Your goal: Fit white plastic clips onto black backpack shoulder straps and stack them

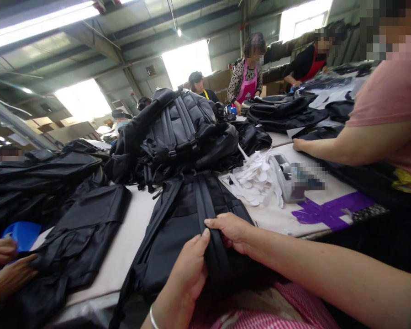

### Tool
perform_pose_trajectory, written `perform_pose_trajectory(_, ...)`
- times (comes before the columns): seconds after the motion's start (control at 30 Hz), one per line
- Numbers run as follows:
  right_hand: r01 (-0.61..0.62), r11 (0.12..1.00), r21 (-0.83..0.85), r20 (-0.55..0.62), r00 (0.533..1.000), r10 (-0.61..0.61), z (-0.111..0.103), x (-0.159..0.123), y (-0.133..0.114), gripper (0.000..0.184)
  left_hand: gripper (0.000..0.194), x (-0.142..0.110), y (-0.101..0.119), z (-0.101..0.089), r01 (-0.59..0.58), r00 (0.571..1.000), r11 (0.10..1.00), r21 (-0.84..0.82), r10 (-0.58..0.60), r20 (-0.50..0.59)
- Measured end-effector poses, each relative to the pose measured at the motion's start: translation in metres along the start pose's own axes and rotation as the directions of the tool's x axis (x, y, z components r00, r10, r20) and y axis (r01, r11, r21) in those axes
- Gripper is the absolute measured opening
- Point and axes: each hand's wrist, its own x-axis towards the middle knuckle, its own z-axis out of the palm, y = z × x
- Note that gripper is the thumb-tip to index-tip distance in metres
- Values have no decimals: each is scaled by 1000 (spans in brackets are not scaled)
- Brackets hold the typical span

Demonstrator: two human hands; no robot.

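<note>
A black backpack (171, 228) lies in front of me with its strap side up, its lower end at the table's near edge. Down its middle runs a wide, padded shoulder strap (204, 196). My left hand (192, 262) is closed on the strap's near part, thumb on top and a pale bangle at the wrist. Just beyond it, my right hand (233, 232) grips the strap's right edge, its thumb pressed on top and close to my left thumb. The fingers under the strap are partly hidden.
A high pile of black backpacks (181, 123) stands behind. To the right are white strips (260, 176), a tape dispenser (287, 178) and purple tape (332, 210) on the table. A co-worker's hands (10, 269) work at a black bag (89, 228) on the left; another person's arm (349, 146) reaches in from the right.
</note>
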Motion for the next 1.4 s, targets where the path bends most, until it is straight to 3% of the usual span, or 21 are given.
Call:
perform_pose_trajectory(0.2, 44, 999, -19, -20, 999, -45, 0, 5, 4, 22, 28, 15, -14, 0, -104, 991, 995, 1, 104, -89)
perform_pose_trajectory(0.37, 61, 996, -63, 0, 998, -62, 0, -1, 9, 27, 24, 13, -15, 2, -80, 990, 997, -11, 78, -122)
perform_pose_trajectory(0.5, 226, 936, -270, 111, 973, -203, -26, -15, 0, 25, 16, 13, -14, -3, -32, 993, 996, -88, 22, -114)
perform_pose_trajectory(0.57, 369, 806, -463, 24, 914, -404, -54, -16, -10, 16, 15, 18, -16, -9, -14, 988, 995, -101, -2, -152)
perform_pose_trajectory(0.6, 404, 698, -591, -49, 846, -531, -70, -14, -15, 17, 15, 20, -17, -13, -7, 985, 994, -109, -12, -172)
perform_pose_trajectory(0.63, 405, 549, -731, -79, 749, -657, -88, -10, -20, 19, 15, 22, -19, -16, 0, 982, 993, -121, -23, -187)
perform_pose_trajectory(0.67, 342, 400, -850, -77, 672, -737, -106, -6, -23, 21, 14, 24, -20, -19, 6, 980, 990, -138, -33, -198)
perform_pose_trajectory(0.7, 224, 279, -934, -76, 637, -767, -122, -2, -25, 23, 14, 25, -20, -21, 13, 977, 987, -159, -47, -208)
perform_pose_trajectory(0.77, 46, 47, -998, -6, 648, -761, -150, 6, -25, 31, 15, 24, -19, -22, 34, 972, 979, -201, -79, -223)
perform_pose_trajectory(0.87, -105, -243, -964, 99, 709, -698, -177, 13, -19, 43, 18, 21, -14, -20, 74, 959, 966, -248, -137, -247)
perform_pose_trajectory(0.97, -143, -353, -925, 145, 725, -673, -189, 15, -16, 32, 19, 19, -11, -18, 96, 953, 953, -287, -172, -251)
perform_pose_trajectory(1.07, -19, -335, -942, 235, 674, -701, -187, 14, -17, 25, 19, 20, -11, -17, 98, 951, 949, -300, -178, -251)
perform_pose_trajectory(1.13, 128, -245, -961, 273, 587, -762, -173, 9, -19, 22, 18, 21, -12, -18, 95, 953, 953, -288, -170, -250)
perform_pose_trajectory(1.2, 333, -29, -943, 211, 524, -825, -150, 0, -22, 22, 18, 21, -13, -18, 89, 957, 957, -274, -159, -244)
perform_pose_trajectory(1.23, 441, 132, -888, 143, 537, -832, -135, -5, -23, 22, 18, 22, -14, -18, 89, 957, 959, -269, -157, -243)
perform_pose_trajectory(1.3, 569, 463, -679, 74, 681, -728, -105, -16, -25, 22, 18, 22, -13, -17, 90, 955, 962, -258, -157, -253)
perform_pose_trajectory(1.33, 564, 605, -562, 81, 766, -638, -91, -21, -25, 21, 18, 21, -13, -16, 89, 952, 963, -254, -157, -261)
perform_pose_trajectory(1.4, 423, 815, -396, 120, 904, -411, -68, -29, -23, 15, 16, 21, -11, -14, 86, 949, 965, -248, -155, -275)
